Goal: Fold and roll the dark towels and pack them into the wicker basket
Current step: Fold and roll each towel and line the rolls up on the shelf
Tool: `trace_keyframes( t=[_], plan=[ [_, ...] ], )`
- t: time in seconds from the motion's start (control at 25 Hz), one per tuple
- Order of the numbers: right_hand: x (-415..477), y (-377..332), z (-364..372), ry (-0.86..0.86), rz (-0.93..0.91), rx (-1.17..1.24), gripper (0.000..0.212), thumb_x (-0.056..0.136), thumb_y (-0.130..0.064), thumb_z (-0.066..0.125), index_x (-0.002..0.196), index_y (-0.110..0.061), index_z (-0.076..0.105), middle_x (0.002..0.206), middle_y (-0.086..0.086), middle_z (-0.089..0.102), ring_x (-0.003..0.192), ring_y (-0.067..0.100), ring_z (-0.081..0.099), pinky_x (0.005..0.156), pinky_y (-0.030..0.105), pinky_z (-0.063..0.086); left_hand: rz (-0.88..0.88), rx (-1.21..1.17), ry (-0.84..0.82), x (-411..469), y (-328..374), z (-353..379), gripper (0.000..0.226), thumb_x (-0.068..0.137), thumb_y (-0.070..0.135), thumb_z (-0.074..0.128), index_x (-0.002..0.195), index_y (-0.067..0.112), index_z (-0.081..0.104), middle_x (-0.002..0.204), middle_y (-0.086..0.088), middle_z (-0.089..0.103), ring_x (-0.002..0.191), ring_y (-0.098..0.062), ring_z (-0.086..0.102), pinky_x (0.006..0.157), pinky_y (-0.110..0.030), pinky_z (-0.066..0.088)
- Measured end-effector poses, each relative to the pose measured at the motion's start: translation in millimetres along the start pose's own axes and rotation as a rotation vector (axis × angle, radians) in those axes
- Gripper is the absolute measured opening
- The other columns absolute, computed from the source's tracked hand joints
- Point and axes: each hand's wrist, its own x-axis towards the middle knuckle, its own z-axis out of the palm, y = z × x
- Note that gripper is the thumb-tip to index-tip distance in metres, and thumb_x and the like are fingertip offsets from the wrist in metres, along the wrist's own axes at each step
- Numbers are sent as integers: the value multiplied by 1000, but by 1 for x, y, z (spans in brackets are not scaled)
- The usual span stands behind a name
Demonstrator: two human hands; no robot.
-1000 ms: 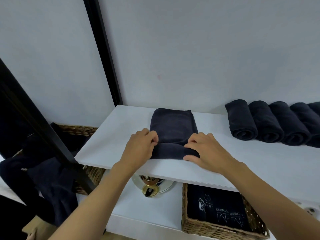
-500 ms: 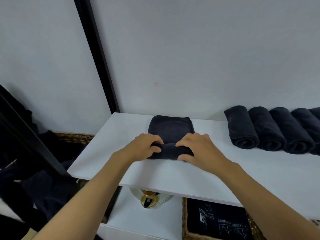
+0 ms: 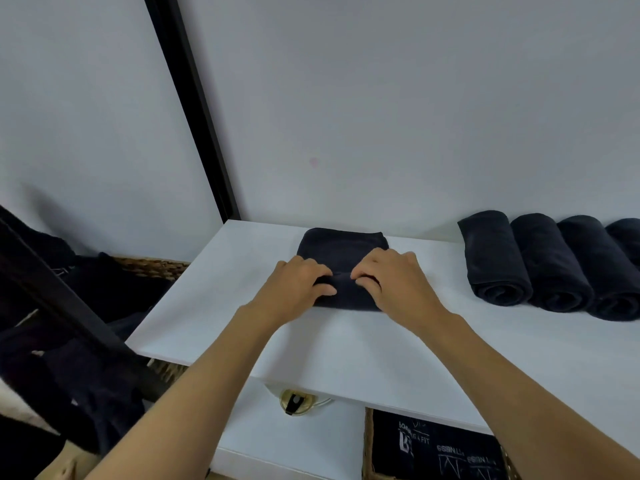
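Observation:
A dark folded towel [image 3: 343, 245] lies on the white shelf [image 3: 346, 344], its near end rolled up into a thick roll. My left hand [image 3: 298, 285] grips the left part of that roll and my right hand [image 3: 391, 282] grips the right part, fingers curled over it. Several finished dark towel rolls [image 3: 547, 261] lie side by side at the right of the shelf. A wicker basket [image 3: 369, 445] holding dark printed cloth stands on the lower shelf at the bottom right. Another wicker basket [image 3: 152, 266] with loose dark towels sits left of the shelf.
A black post [image 3: 194, 109] runs up the white wall behind the shelf's left corner. A dark rail [image 3: 69, 313] crosses the left side over a heap of dark cloth. A gold and glass round object [image 3: 294, 401] sits on the lower shelf under the top shelf's front edge.
Both hands have rolled the towel's near end away from me, so the roll is thicker and the flat part shorter. The view has tilted up a little.

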Motion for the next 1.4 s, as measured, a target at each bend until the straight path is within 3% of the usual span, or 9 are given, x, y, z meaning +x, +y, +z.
trace_keyframes(
  t=[0.16,0.36,0.48,0.56,0.72,0.96,1.08,1.24,1.4],
  plan=[
    [-3,-1,6,-20,-91,-86,36,86,-48,66,116,-28,65,111,-12,63,101,15,56,89,31,32,-59,-48,-122,37,-4,-6,32,103,33,41,115,21,68,112,-1,63,106,-23,55,95,-42,41],
    [44,18,-9,-280,226,421,20,83,-38,73,100,-29,72,97,-18,68,94,3,60,87,25,45,304,97,312,21,-24,6,41,90,52,52,108,20,69,100,3,69,87,-19,62,83,-31,43],
    [59,22,-4,-265,293,471,13,83,-35,74,93,-27,75,91,-15,69,88,0,62,81,24,47,245,-81,149,33,-30,-1,38,88,46,62,115,20,67,102,6,68,90,-17,59,84,-30,44],
    [57,19,0,-64,209,331,10,85,-35,70,91,-28,73,92,-14,69,88,3,62,84,32,50,143,-265,-43,54,-32,-11,31,89,38,66,114,21,67,99,10,63,90,-11,54,77,-21,41],
    [38,12,16,32,47,14,29,87,-48,63,111,-33,66,109,-18,64,101,6,54,91,30,32,45,-445,-261,86,-46,-17,22,89,37,65,106,23,70,101,8,66,95,-11,58,80,-20,43],
    [90,35,11,-235,295,325,16,89,-43,63,100,-33,70,102,-12,69,101,13,58,99,43,42,158,-129,66,81,-39,-11,43,79,52,70,114,28,65,98,9,68,90,-15,60,74,-26,43],
    [102,36,18,-188,342,293,11,90,-39,63,95,-33,70,101,-12,67,100,13,59,98,41,40,151,-168,-26,86,-41,-10,41,81,46,70,116,25,64,101,5,67,94,-18,59,79,-30,44],
    [76,22,29,121,63,-25,22,91,-45,58,106,-30,67,106,-13,63,96,10,57,84,29,26,34,-345,-297,122,-59,-17,35,84,53,64,111,31,67,102,5,66,100,-19,59,91,-38,47],
    [97,33,23,-115,104,9,36,86,-52,62,114,-30,63,108,-12,63,99,13,56,91,34,35,-17,-124,-175,135,-59,-13,29,93,52,53,109,34,69,105,2,61,107,-23,49,88,-37,35]
  ],
)
